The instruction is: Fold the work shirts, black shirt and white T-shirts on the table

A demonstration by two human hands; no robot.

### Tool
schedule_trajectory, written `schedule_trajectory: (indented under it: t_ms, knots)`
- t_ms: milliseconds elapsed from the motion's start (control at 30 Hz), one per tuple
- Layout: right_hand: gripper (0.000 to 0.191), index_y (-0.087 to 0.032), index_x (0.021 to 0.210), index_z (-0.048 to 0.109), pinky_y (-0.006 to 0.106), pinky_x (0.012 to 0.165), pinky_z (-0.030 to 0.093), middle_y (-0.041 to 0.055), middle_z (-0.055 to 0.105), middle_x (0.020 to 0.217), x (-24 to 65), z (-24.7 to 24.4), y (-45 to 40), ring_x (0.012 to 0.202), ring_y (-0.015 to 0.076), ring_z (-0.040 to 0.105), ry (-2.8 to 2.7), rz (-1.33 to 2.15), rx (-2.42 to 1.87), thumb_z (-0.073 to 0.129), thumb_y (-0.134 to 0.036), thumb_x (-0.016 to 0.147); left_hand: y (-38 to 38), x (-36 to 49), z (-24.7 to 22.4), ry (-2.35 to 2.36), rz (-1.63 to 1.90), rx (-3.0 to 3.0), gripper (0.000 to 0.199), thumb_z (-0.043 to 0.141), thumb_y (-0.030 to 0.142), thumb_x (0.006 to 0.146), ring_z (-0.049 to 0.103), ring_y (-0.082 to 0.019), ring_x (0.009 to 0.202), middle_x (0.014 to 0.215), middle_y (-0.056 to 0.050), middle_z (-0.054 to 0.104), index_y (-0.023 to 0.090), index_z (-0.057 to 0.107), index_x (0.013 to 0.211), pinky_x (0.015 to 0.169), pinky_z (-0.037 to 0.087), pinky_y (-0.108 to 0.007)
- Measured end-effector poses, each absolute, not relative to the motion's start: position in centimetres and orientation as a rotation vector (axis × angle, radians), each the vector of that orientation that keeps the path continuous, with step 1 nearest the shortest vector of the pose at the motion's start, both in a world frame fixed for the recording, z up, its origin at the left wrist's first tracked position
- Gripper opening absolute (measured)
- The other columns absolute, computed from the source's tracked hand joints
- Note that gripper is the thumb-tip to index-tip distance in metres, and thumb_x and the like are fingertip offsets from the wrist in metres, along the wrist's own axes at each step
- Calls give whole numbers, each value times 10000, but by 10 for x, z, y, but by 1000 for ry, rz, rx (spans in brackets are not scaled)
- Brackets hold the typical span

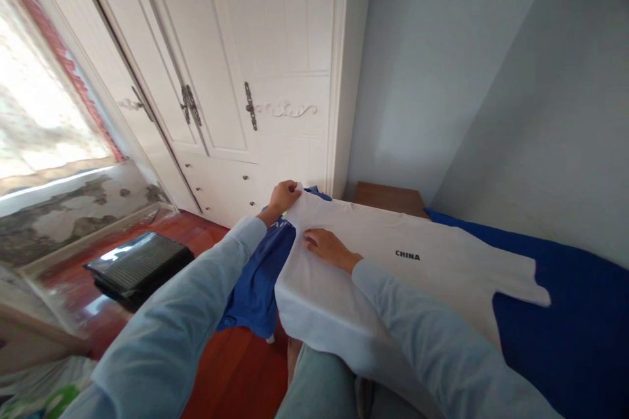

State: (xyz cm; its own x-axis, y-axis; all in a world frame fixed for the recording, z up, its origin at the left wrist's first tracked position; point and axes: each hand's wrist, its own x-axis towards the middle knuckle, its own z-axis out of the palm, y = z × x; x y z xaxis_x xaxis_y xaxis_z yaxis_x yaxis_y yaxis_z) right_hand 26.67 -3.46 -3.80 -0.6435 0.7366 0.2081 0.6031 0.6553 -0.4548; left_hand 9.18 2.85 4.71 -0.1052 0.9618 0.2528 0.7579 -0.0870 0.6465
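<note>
A white T-shirt (373,236) with the black word CHINA lies spread over a blue-covered surface, and its near side hangs down in front of me. My left hand (285,197) is closed, pinching the shirt's far left corner. Closer to me, my right hand (330,249) rests on the white cloth with fingers slightly bent and apart, gripping nothing visible. A blue garment with white lettering (258,275) hangs at the left end, partly beneath the T-shirt.
A white wardrobe (289,39) with drawers stands beyond the cloth. Behind the shirt is a brown wooden piece (388,196) against the grey wall. The blue cover (565,314) extends right. A black, shiny case-like object (140,265) sits on the red floor (230,373).
</note>
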Motion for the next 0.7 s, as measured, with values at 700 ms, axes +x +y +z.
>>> schedule_trajectory:
  t_ms: [700]
  knots:
    - [577, -85, 1326, 618, 380, 1132, 401, 149, 645, 1384, 327, -23, 13, 1279, 233, 583, -2315, 332, -1202, 439, 13, 786, -77, 92, -16, 1468, 332, 2813, 317, 533, 336, 957, 599, -323, 1214, 1320, -148, 643, 198, 723, 1170, 1037, 472, -470]
